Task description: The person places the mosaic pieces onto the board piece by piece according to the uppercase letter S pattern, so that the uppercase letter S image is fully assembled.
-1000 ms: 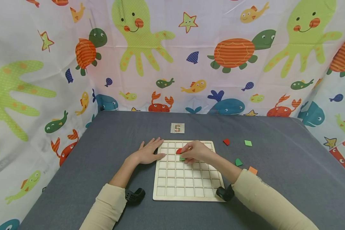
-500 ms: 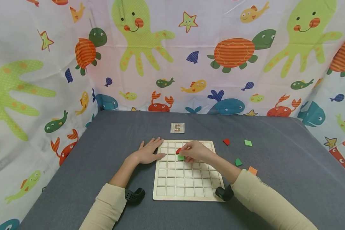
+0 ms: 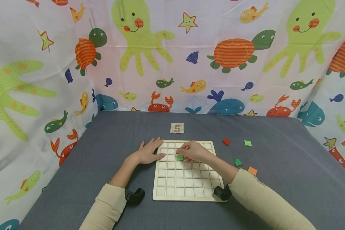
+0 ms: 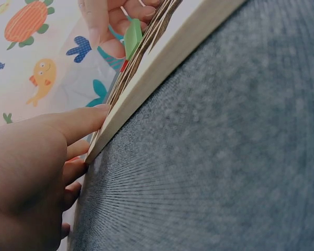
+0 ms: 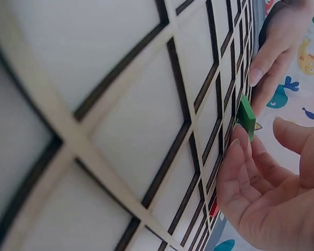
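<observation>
My left hand [image 3: 147, 154] lies along the upper left edge of the wooden grid board [image 3: 188, 193], fingers extended. In the left wrist view its thumb [image 4: 86, 123] reaches onto the board's edge. With curled fingers, my right hand [image 3: 196, 150] holds a square green tile [image 3: 179, 157] by one end, over a cell in the board's upper left part. The right wrist view shows that green tile [image 5: 245, 117] slanting against the grid, fingertips at its near end. Just above it sits a red piece [image 3: 176, 152], mostly covered by the right fingers.
Right of the board lie a red piece [image 3: 226, 142], a light green square [image 3: 248, 143], a dark green rounded piece [image 3: 238, 162] and an orange square [image 3: 252, 171]. A small pattern card [image 3: 177, 128] lies behind the board. A printed curtain [image 3: 172, 57] surrounds the grey table [image 3: 126, 127].
My right hand has shifted slightly left with the green tile, whose face now shows more fully beside the fingers. The red piece has become more covered. My left hand has stayed put.
</observation>
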Demonstrator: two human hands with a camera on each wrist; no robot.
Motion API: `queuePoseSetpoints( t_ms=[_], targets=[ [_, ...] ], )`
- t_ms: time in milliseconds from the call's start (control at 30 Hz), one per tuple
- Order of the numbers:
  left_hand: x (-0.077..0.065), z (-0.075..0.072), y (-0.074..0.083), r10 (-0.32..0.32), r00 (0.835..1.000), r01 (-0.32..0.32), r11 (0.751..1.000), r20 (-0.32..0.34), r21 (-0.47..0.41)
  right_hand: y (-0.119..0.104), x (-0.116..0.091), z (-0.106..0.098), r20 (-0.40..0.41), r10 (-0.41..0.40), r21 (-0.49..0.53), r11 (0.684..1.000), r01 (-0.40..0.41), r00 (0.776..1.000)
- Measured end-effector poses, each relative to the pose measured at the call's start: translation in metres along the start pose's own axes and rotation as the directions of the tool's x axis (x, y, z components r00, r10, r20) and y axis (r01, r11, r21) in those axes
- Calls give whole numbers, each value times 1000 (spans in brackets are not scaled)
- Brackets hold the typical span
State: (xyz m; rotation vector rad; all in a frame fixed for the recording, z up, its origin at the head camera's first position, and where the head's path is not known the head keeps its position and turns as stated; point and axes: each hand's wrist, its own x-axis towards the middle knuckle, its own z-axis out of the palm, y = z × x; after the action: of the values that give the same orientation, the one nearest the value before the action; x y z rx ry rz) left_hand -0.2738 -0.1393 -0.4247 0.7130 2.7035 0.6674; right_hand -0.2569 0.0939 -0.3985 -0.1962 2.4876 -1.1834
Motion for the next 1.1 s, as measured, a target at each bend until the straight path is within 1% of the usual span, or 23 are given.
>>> queuePoseSetpoints(
  t_ms=[200,367,433,567,800,933,1100],
  targets=[
    [0,0,-2,5,1000,-5,1000,-2,-7,-2,1,2,-14,-21,-58,998,21,1000],
    [1,1,-4,-9,1000,9,1000,11,8,-4,2,3,-22,-55,-121,991,52,998],
    [2,1,-4,-9,1000,9,1000,12,10,-4,1,2,-22,-65,-131,989,61,998],
    [1,-1,-2,0,1000,0,1000,-6,-5,-5,0,2,-18,-67,-125,990,64,998],
    [0,-2,-1,-8,1000,8,1000,-2,-1,-6,0,2,-23,-69,-129,990,65,997],
    [0,-1,-1,-8,1000,8,1000,-4,2,-7,1,1,-13,-62,-122,991,60,998],
    [-1,-1,-1,-5,1000,5,1000,4,1,-6,2,-8,1,-54,-66,996,53,999]
  ],
)
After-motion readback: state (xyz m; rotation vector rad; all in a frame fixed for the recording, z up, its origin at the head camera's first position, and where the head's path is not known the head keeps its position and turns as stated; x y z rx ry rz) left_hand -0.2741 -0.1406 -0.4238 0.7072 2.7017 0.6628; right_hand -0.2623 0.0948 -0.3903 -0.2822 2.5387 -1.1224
